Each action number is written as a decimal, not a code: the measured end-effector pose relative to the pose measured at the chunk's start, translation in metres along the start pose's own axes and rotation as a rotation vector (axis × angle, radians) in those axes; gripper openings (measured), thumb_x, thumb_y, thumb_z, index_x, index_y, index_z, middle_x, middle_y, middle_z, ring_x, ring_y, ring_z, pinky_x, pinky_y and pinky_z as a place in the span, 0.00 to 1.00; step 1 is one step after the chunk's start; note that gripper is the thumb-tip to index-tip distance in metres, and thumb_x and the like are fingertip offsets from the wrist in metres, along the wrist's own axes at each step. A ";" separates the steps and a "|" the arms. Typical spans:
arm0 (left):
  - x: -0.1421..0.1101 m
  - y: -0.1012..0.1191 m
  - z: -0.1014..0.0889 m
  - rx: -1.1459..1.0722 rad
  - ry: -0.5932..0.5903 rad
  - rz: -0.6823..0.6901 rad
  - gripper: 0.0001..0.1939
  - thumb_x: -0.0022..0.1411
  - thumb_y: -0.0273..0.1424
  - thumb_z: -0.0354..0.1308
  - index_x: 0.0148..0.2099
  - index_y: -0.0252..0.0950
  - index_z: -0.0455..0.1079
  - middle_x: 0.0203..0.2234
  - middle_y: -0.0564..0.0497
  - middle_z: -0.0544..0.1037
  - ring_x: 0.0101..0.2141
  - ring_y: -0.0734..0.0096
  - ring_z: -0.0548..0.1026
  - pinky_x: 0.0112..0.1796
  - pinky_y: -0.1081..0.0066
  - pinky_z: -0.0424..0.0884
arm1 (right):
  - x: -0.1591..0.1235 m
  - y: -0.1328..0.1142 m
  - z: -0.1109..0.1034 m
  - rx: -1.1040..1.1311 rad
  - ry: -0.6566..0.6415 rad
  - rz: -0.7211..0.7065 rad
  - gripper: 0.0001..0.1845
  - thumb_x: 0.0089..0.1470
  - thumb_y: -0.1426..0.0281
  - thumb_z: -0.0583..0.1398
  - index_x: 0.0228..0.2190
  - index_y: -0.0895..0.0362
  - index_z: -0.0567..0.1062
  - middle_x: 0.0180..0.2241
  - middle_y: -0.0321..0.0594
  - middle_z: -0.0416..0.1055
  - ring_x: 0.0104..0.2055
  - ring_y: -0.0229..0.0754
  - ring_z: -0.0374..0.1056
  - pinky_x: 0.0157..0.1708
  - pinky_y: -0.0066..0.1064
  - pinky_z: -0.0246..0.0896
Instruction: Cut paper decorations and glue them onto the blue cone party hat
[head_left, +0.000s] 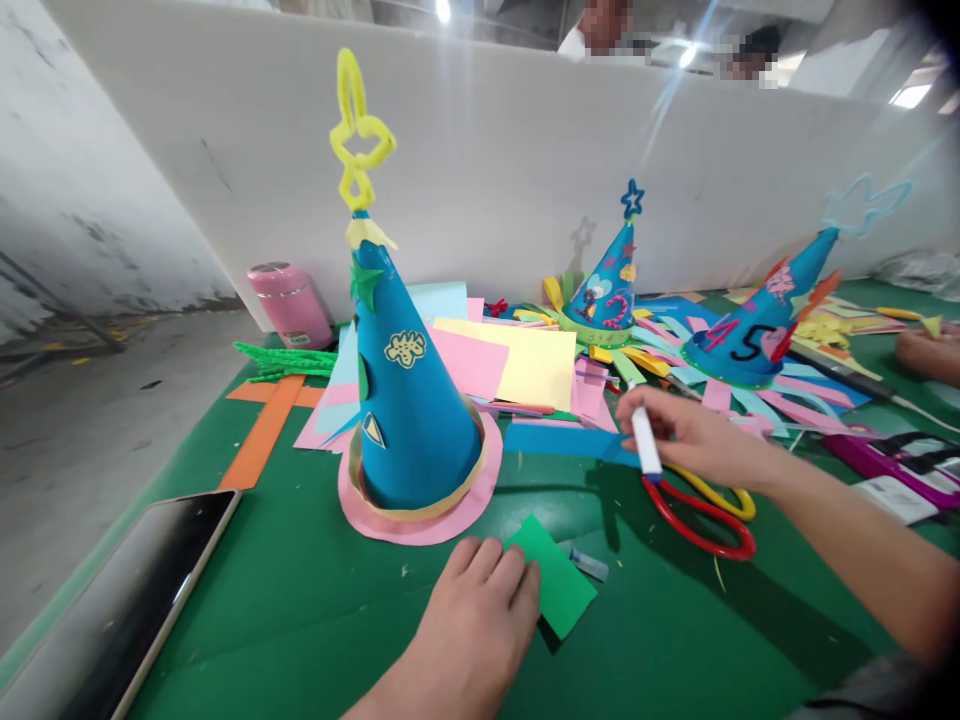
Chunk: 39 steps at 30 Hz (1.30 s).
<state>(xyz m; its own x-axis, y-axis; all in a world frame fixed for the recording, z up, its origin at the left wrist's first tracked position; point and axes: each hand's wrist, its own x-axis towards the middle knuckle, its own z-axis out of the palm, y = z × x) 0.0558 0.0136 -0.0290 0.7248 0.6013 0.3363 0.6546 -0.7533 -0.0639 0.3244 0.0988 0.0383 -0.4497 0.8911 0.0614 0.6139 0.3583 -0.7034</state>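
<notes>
My left hand [472, 615] lies flat on the green table with its fingertips pressing down a small green paper rectangle [564, 590]. My right hand [694, 435] is closed round a white marker pen [645, 440], held above a blue paper strip [570, 440]. The pen's cap [589, 565] lies beside the green piece. A tall blue cone hat [409, 400] with a pink brim and a yellow pipe-cleaner topper [358, 135] stands just beyond my left hand.
Red and yellow scissors [705, 515] lie under my right wrist. Two more decorated blue hats [611, 290] [757, 325] stand among paper scraps. A tablet [142, 590] lies at the left edge, a pink bottle [291, 305] behind. Another person's hand [926, 350] rests at far right.
</notes>
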 end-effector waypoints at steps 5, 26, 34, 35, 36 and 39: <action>0.002 0.001 -0.001 -0.021 -0.024 -0.012 0.09 0.55 0.25 0.50 0.40 0.33 0.67 0.27 0.47 0.70 0.29 0.64 0.67 0.27 0.65 0.64 | 0.013 0.025 -0.026 -0.104 0.129 0.007 0.11 0.46 0.76 0.54 0.34 0.53 0.62 0.28 0.34 0.66 0.29 0.40 0.67 0.29 0.31 0.65; 0.009 -0.004 -0.028 0.190 0.239 0.084 0.15 0.56 0.19 0.42 0.43 0.23 0.66 0.21 0.47 0.69 0.22 0.66 0.64 0.24 0.64 0.60 | -0.021 -0.051 0.092 0.278 0.183 0.007 0.06 0.54 0.65 0.52 0.29 0.51 0.56 0.21 0.30 0.58 0.18 0.34 0.53 0.18 0.27 0.50; 0.010 0.010 -0.028 0.141 0.212 0.074 0.16 0.59 0.23 0.45 0.50 0.28 0.63 0.33 0.45 0.70 0.33 0.62 0.66 0.35 0.60 0.61 | -0.005 -0.047 0.079 0.310 0.431 0.057 0.08 0.51 0.67 0.55 0.27 0.52 0.58 0.21 0.29 0.54 0.19 0.34 0.51 0.17 0.25 0.49; 0.011 0.013 -0.026 0.102 0.170 0.076 0.16 0.58 0.23 0.47 0.50 0.28 0.63 0.34 0.45 0.70 0.34 0.61 0.66 0.35 0.60 0.61 | -0.004 -0.043 0.074 0.298 0.504 0.060 0.08 0.51 0.67 0.56 0.26 0.52 0.58 0.22 0.30 0.54 0.20 0.34 0.51 0.17 0.25 0.49; 0.014 0.017 -0.024 0.062 0.115 0.083 0.16 0.59 0.24 0.48 0.49 0.28 0.63 0.32 0.46 0.70 0.32 0.63 0.66 0.33 0.61 0.61 | -0.004 -0.039 0.071 0.294 0.563 0.062 0.08 0.50 0.67 0.56 0.26 0.52 0.58 0.22 0.30 0.54 0.20 0.34 0.51 0.17 0.25 0.48; 0.031 0.024 -0.015 0.024 -0.069 0.100 0.18 0.59 0.21 0.46 0.52 0.27 0.59 0.31 0.47 0.69 0.31 0.64 0.66 0.30 0.64 0.62 | -0.004 -0.030 0.065 0.312 0.638 0.068 0.08 0.51 0.67 0.56 0.26 0.52 0.59 0.21 0.29 0.52 0.19 0.34 0.50 0.16 0.25 0.47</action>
<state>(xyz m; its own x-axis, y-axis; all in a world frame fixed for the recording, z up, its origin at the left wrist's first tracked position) 0.0908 0.0100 -0.0064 0.7992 0.5412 0.2615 0.5827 -0.8043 -0.1163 0.2658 0.0662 0.0126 0.1088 0.9321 0.3455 0.3700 0.2847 -0.8844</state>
